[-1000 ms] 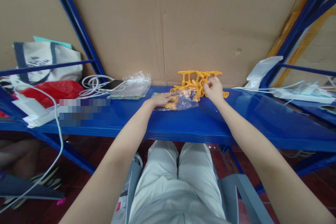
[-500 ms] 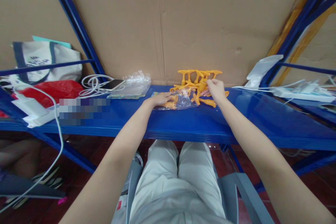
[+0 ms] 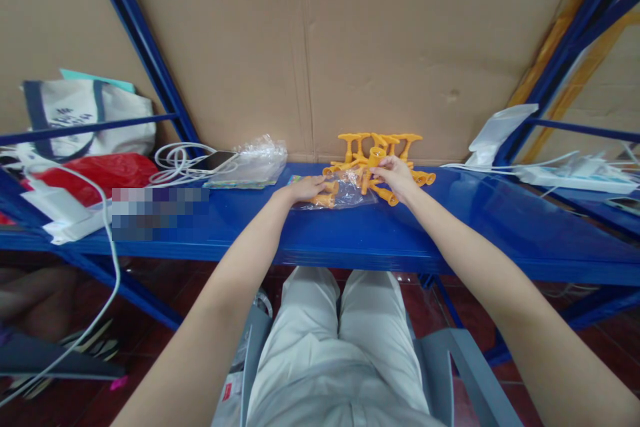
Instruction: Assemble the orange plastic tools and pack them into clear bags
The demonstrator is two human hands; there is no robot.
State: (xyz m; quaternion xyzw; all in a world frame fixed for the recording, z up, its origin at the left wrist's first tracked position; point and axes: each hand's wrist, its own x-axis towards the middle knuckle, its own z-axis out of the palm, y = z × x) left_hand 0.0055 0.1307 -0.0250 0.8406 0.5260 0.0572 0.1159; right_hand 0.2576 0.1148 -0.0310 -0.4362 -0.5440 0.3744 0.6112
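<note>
A heap of orange plastic pieces [image 3: 380, 147] lies at the back of the blue shelf [image 3: 350, 233], against the cardboard wall. In front of it is a small clear plastic bag [image 3: 345, 195] with a few orange pieces inside. My left hand [image 3: 307, 187] rests on the bag's left end, fingers closed on it. My right hand [image 3: 397, 177] is closed on an orange piece [image 3: 385, 195] held at the bag's right end, just in front of the heap.
To the left lie a crumpled clear bag [image 3: 255, 163], a phone [image 3: 216, 160] and coiled white cable [image 3: 175, 160], then a red bag [image 3: 100, 173] and a white tote [image 3: 85, 117]. White packets and cables [image 3: 565, 170] sit at right. Blue rack posts stand either side.
My right hand has drawn an orange piece out of the heap and carried it left and down toward the bag. My left hand has stayed on the bag.
</note>
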